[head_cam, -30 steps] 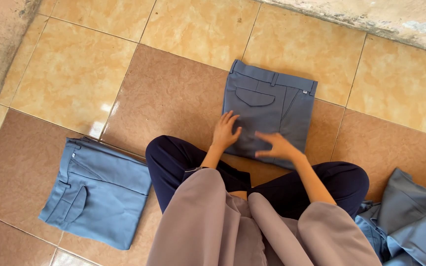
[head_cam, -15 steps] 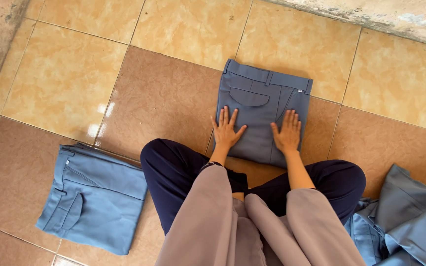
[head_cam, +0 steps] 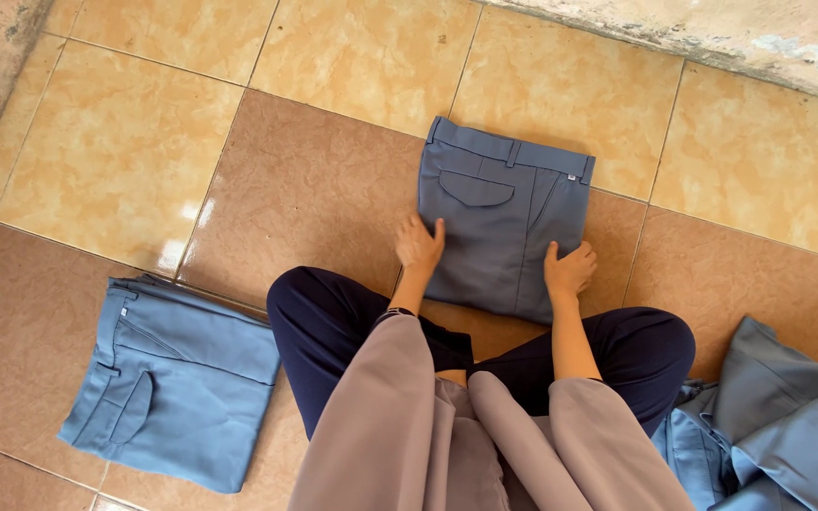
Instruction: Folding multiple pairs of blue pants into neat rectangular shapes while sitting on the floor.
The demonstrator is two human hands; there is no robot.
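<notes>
Trousers, grey-blue and folded into a compact rectangle, lay flat on the tiled floor directly in front of the seated person, waistband and belt loops at the far edge, a flapped back pocket facing up. The left hand cupped the near-left edge of the bundle, fingers curled around the side of the fold rather than lying flat on it. The right hand did the same at the near-right corner, fingers bent onto the cloth, thumb tucked toward the edge. Gripping both sides at once looked, to my eye, like a way to keep the layers stacked and square, since a folded garment slides apart if taken from one side only.

The person sat cross-legged in dark navy trousers, long taupe sleeves reaching forward over the knees, so the bundle sat within easy reach between them.

Off to the person's left, well apart, a second pair of folded blue trousers rested on the floor, lighter in tone, pocket up. On the right, just beside the knee, a loose heap of unfolded grey-blue garments lay crumpled. A weathered wall base ran along the far edge.
</notes>
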